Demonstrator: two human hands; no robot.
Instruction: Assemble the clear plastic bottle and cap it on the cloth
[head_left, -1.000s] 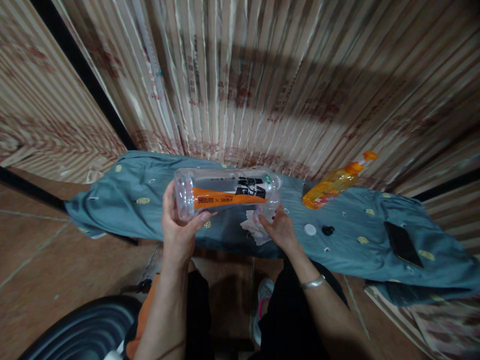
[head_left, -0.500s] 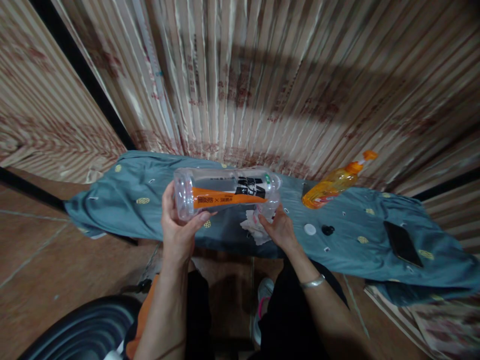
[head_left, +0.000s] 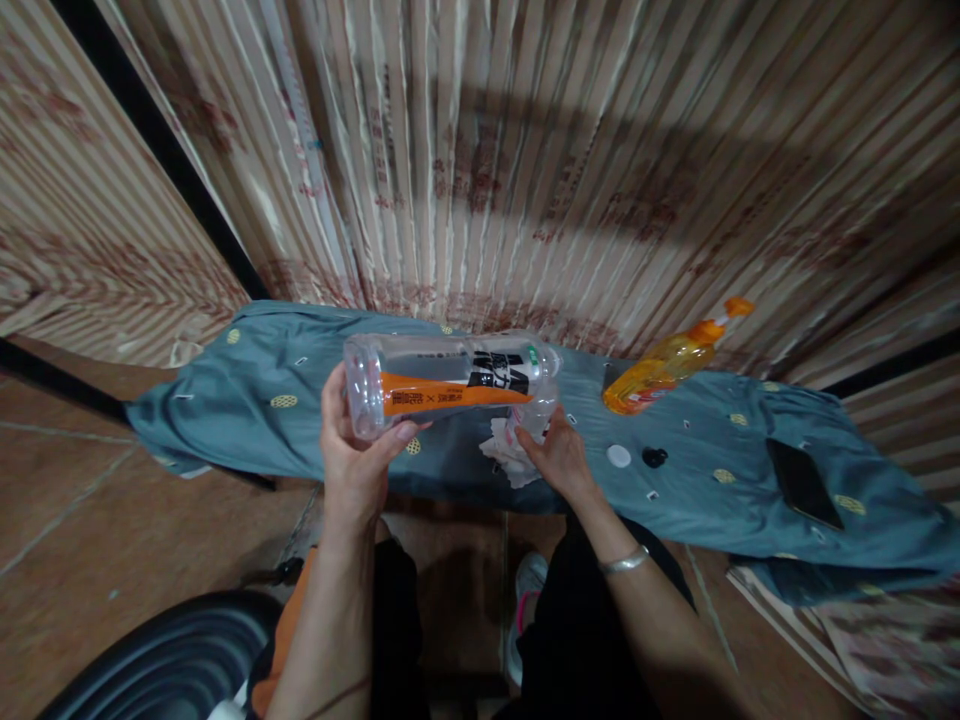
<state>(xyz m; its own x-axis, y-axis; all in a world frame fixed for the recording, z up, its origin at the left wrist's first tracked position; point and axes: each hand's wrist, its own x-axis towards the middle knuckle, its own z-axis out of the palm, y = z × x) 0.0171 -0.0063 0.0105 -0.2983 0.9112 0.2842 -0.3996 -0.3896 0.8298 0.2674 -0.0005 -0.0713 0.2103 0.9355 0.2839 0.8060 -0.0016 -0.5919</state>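
My left hand [head_left: 356, 455] is wrapped round the base end of a clear empty plastic bottle [head_left: 450, 380] with an orange and black label. The bottle lies on its side in the air above a table draped in a blue-grey cloth [head_left: 255, 400]. My right hand [head_left: 556, 452] rests on the cloth under the bottle's neck end, its fingers pressed on a crumpled white tissue [head_left: 504, 452]. A silver bangle sits on my right wrist.
On the cloth to the right lie an orange dish-soap bottle [head_left: 664, 362], a white cap [head_left: 619, 456], a small black object [head_left: 654, 457] and a dark phone [head_left: 804, 483]. A striped curtain [head_left: 525, 150] hangs behind. A black chair edge [head_left: 165, 655] is at lower left.
Almost nothing differs; the view has shifted slightly and both hands keep their places with the bottle held level.
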